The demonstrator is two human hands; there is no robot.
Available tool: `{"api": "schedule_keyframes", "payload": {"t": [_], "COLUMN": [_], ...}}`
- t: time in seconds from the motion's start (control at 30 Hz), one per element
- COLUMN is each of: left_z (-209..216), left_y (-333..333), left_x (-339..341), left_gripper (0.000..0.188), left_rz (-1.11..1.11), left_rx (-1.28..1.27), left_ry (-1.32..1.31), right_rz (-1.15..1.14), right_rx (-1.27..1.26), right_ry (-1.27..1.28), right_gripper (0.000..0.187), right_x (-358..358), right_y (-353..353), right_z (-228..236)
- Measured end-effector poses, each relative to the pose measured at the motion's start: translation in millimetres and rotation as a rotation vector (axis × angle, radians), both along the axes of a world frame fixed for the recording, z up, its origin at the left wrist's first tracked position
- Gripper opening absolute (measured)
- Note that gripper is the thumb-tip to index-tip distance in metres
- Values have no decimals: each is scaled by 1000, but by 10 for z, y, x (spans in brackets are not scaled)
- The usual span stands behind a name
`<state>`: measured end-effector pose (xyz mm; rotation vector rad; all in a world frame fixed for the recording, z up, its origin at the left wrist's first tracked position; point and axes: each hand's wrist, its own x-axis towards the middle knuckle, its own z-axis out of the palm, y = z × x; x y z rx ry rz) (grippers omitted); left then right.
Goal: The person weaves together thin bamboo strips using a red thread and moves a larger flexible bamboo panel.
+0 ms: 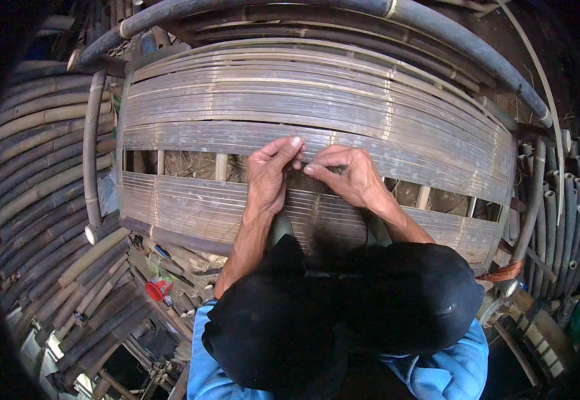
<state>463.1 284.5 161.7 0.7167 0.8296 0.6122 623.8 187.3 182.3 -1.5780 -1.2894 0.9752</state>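
My left hand [274,168] and my right hand [351,175] are close together over a low slatted bamboo platform [290,100]. The left thumb and fingers are pressed together in a pinch. Just to its right, the right thumb and forefinger pinch as well, with a small space between the hands. Whatever is between the fingertips, if anything, is too small to make out. Below the hands, a long gap between the slats shows crosspieces [221,167] and debris underneath. Dark-clad knees [343,293] hide part of the near slats.
Bamboo poles [43,140] lie stacked at the left, and more poles [556,227] stand at the right. A thick pole [436,30] runs along the far side. Near the lower left, a red cup [158,289] sits among offcuts. A thin strip [536,60] arches at the upper right.
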Motion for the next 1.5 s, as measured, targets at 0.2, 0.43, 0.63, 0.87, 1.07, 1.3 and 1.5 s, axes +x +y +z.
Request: {"api": "schedule_keyframes", "payload": {"t": [0.2,0.43,0.63,0.87,1.07,1.3,1.5], "left_z": [56,134,129,116,93,108,-145], "left_y": [30,40,66,71,120,157,496], "left_x": [-77,-210,-266,-268,-319,-531,-1414], "left_gripper": [16,16,18,18,18,20,20], "left_rz": [-45,-346,-335,-339,-475,-539,-24], "left_rx": [40,60,66,61,118,86,604], "left_ry": [51,224,216,310,312,299,743], "right_rz": [9,81,24,44,219,360,373], "right_rx": [-94,185,51,16,136,-22,-62], "right_ry": [-41,-108,-4,70,42,19,-91], "right_gripper": [19,31,22,20,18,13,14], "right_x": [48,129,53,72,157,24,41], "right_y": [19,149,166,173,230,277,409], "right_z": [40,119,94,59,45,50,76]}}
